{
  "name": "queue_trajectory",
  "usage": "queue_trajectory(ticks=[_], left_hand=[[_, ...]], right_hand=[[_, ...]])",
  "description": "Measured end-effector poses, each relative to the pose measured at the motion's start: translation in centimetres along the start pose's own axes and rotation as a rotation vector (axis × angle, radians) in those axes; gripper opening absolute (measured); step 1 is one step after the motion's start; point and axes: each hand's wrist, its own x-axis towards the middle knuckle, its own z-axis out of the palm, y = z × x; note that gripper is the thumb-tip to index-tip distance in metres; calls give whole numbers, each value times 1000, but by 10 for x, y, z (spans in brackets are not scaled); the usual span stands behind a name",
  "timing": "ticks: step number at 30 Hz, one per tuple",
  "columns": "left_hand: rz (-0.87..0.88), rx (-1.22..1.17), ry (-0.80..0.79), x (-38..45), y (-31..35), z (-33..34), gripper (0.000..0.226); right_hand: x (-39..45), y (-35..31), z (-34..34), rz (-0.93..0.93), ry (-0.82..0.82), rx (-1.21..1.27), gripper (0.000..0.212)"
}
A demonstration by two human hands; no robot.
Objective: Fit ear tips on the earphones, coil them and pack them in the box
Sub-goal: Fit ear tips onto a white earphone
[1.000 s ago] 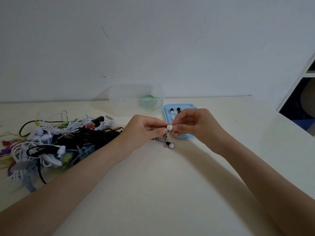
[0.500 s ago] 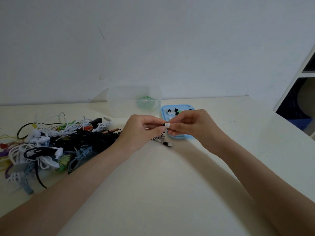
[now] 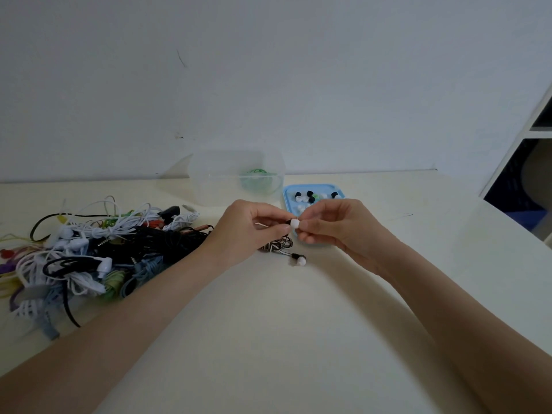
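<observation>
The right hand [image 3: 337, 225] has drawn back slightly, pinching the white ear tip [image 3: 294, 223] against the left hand [image 3: 254, 228]'s pinched earbud, cable heap [image 3: 98, 252] leftward.

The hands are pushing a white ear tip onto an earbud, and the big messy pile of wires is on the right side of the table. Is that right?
Not quite. The head view shows the pile of tangled earphones on the left side of the table, not the right. The rest holds: the left hand and right hand are fitting a white ear tip onto an earbud.

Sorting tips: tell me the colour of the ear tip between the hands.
White ear tip, head view.
</observation>
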Motion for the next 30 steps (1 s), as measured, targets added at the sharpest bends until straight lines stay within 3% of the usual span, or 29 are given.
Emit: queue_trajectory(ticks=[4, 13, 22, 30], left_hand=[[-23, -24, 76, 1, 0, 2, 21], [-23, -42, 122, 1, 1, 7, 26], [-48, -17, 60, 10, -4, 13, 31], [-20, -12, -60, 9, -3, 7, 31]], right_hand=[[1, -2, 3, -112, 45, -78, 5], [3, -4, 1, -165, 101, -226, 9], [9, -6, -34, -290, 478, -636, 19], [10, 5, -32, -199, 276, -1094, 4]])
